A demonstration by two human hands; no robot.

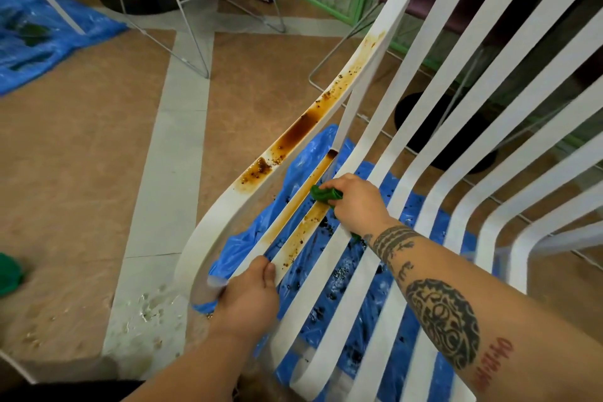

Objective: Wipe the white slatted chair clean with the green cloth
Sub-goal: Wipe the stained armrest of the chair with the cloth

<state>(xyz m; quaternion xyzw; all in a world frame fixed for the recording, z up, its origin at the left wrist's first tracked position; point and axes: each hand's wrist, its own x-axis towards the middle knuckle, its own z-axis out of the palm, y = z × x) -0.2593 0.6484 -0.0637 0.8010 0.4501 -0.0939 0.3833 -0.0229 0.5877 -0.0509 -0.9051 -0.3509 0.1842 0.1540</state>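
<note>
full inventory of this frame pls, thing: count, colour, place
slatted chair: 1, white, brown-stained on left slats, centre-right
cloth: 1, green, on stained slat
plastic sheet: 1, blue, on floor under chair
second plastic sheet: 1, blue, far left on floor
green object: 1, left edge, unclear what
wire frame legs: several, white, top centre
left hand: 1, grip on slat near front edge
right hand: 1, grip on cloth
</note>
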